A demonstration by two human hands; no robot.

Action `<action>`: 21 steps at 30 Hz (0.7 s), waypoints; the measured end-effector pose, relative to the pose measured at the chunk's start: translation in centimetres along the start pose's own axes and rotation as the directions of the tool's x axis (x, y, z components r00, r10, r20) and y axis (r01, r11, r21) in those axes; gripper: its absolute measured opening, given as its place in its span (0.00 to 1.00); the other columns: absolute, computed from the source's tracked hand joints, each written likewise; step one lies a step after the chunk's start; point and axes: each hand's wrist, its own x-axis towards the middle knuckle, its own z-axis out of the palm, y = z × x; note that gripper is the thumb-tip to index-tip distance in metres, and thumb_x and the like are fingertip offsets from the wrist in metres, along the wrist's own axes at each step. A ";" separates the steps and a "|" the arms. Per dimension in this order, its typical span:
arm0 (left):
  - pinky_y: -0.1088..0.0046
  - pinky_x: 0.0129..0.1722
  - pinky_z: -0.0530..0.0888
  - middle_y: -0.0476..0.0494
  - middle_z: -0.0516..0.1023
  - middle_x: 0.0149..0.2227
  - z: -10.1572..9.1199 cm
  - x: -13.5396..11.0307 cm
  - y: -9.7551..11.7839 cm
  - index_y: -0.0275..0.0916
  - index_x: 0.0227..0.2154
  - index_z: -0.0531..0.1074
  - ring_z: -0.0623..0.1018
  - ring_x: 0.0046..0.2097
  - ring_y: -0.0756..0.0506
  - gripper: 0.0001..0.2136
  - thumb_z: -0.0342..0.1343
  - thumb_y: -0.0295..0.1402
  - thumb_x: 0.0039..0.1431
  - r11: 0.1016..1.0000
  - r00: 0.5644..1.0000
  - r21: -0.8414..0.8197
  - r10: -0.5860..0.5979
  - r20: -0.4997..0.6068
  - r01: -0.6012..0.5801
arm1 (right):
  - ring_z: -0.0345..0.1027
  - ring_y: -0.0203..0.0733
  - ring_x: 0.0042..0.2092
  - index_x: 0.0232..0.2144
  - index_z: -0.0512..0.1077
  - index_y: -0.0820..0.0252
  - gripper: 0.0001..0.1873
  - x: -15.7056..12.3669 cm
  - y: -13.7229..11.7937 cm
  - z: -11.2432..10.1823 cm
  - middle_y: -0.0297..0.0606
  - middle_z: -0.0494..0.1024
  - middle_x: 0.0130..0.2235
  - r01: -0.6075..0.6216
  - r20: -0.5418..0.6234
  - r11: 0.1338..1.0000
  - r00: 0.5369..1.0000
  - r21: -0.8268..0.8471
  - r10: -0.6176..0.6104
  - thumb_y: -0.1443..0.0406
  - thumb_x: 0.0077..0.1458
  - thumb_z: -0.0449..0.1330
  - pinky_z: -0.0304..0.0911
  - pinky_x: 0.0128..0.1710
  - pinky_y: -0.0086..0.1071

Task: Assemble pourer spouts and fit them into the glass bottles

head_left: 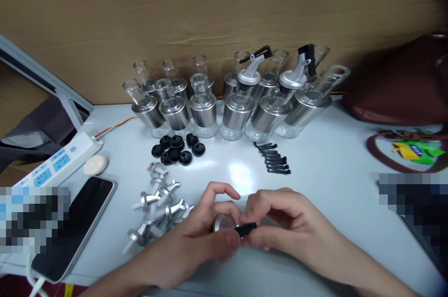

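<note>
Close to the table's front, my left hand (206,236) is closed around a silver pour spout (224,223), its round cap facing up. My right hand (280,222) pinches a small black lever (248,229) against that spout; the fingers hide where the two meet. Left of my hands lies a heap of silver pour spouts (168,208) with clear tubes. Beyond it sits a cluster of black rubber stoppers (175,148). Several black levers (276,159) lie in a row to the right. Two fitted pour spouts (250,73) stand in bottles.
Glass bottles with steel sleeves (205,108) stand in two rows before a cardboard wall (210,8). At left are a power strip (59,162), a round white case (95,165) and a phone (77,227). A brown bag (399,82) and a green-yellow packet (418,151) are at right.
</note>
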 end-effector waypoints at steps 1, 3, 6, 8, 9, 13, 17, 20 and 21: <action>0.75 0.35 0.60 0.52 0.64 0.40 0.0 0.1 0.0 0.50 0.50 0.57 0.64 0.32 0.53 0.19 0.57 0.46 0.62 1.000 1.000 -0.015 0.006 -0.009 -0.006 | 0.69 0.34 0.30 0.24 0.71 0.59 0.09 0.0 0.0 0.0 0.31 0.76 0.25 -0.004 0.020 1.000 1.000 0.013 0.004 0.63 0.50 0.68 0.64 0.34 0.28; 0.75 0.35 0.60 0.52 0.65 0.39 0.0 0.3 -0.2 0.50 0.49 0.58 0.64 0.32 0.53 0.20 0.59 0.46 0.61 0.999 1.000 -0.033 0.012 -0.018 -0.013 | 0.71 0.35 0.31 0.26 0.71 0.59 0.10 0.0 -0.1 -0.1 0.32 0.77 0.27 -0.022 0.055 0.999 0.998 0.046 0.019 0.61 0.51 0.67 0.64 0.36 0.28; 0.76 0.34 0.62 0.52 0.65 0.38 0.0 0.5 -0.6 0.49 0.48 0.57 0.65 0.34 0.52 0.21 0.60 0.47 0.59 0.997 0.999 -0.065 0.043 -0.011 -0.043 | 0.69 0.34 0.31 0.29 0.71 0.59 0.13 0.1 -0.2 -0.2 0.33 0.76 0.28 -0.029 0.082 0.996 0.996 0.088 0.022 0.56 0.54 0.65 0.64 0.35 0.29; 0.77 0.32 0.62 0.51 0.66 0.38 0.0 0.6 -0.8 0.49 0.48 0.57 0.66 0.34 0.51 0.22 0.61 0.47 0.58 0.994 0.997 -0.084 0.072 0.002 -0.072 | 0.67 0.32 0.29 0.29 0.71 0.60 0.15 0.1 -0.1 -0.3 0.33 0.75 0.27 -0.044 0.102 0.991 0.994 0.128 0.031 0.55 0.55 0.64 0.63 0.33 0.28; 0.77 0.31 0.61 0.51 0.66 0.37 0.0 0.7 -0.8 0.49 0.48 0.56 0.66 0.34 0.51 0.23 0.61 0.47 0.58 0.992 0.997 -0.094 0.082 0.001 -0.081 | 0.66 0.31 0.28 0.29 0.70 0.60 0.15 0.2 -0.1 -0.4 0.33 0.75 0.27 -0.062 0.115 0.986 0.992 0.155 0.044 0.55 0.55 0.65 0.62 0.32 0.27; 0.77 0.31 0.60 0.53 0.68 0.34 0.5 0.5 -0.4 0.47 0.45 0.56 0.65 0.31 0.53 0.21 0.61 0.46 0.59 0.991 0.998 -0.121 0.061 -0.032 -0.064 | 0.63 0.30 0.26 0.28 0.70 0.61 0.16 0.3 0.4 -0.6 0.30 0.73 0.25 -0.125 0.144 0.960 0.985 0.251 0.090 0.57 0.49 0.70 0.60 0.29 0.26; 0.75 0.32 0.61 0.53 0.68 0.34 0.8 0.4 0.1 0.46 0.41 0.56 0.64 0.30 0.54 0.19 0.61 0.46 0.59 0.992 0.996 -0.113 0.053 -0.067 -0.061 | 0.64 0.31 0.28 0.28 0.71 0.61 0.12 0.3 0.5 -0.7 0.32 0.75 0.27 -0.104 0.122 0.966 0.990 0.239 0.076 0.60 0.51 0.69 0.58 0.30 0.25; 0.76 0.29 0.57 0.53 0.67 0.35 0.7 0.4 0.1 0.47 0.43 0.56 0.63 0.31 0.54 0.21 0.62 0.48 0.58 0.993 0.995 -0.078 0.084 -0.055 -0.089 | 0.63 0.30 0.28 0.30 0.71 0.60 0.11 0.1 0.4 -0.7 0.30 0.73 0.26 -0.086 0.133 0.965 0.990 0.248 0.054 0.60 0.53 0.68 0.59 0.31 0.26; 0.76 0.29 0.56 0.53 0.67 0.35 0.7 0.4 0.1 0.47 0.44 0.56 0.62 0.31 0.54 0.22 0.62 0.48 0.57 0.993 0.994 -0.071 0.090 -0.056 -0.094 | 0.62 0.30 0.27 0.29 0.71 0.60 0.11 0.0 0.3 -0.6 0.30 0.72 0.26 -0.079 0.133 0.965 0.990 0.248 0.047 0.60 0.53 0.68 0.58 0.31 0.26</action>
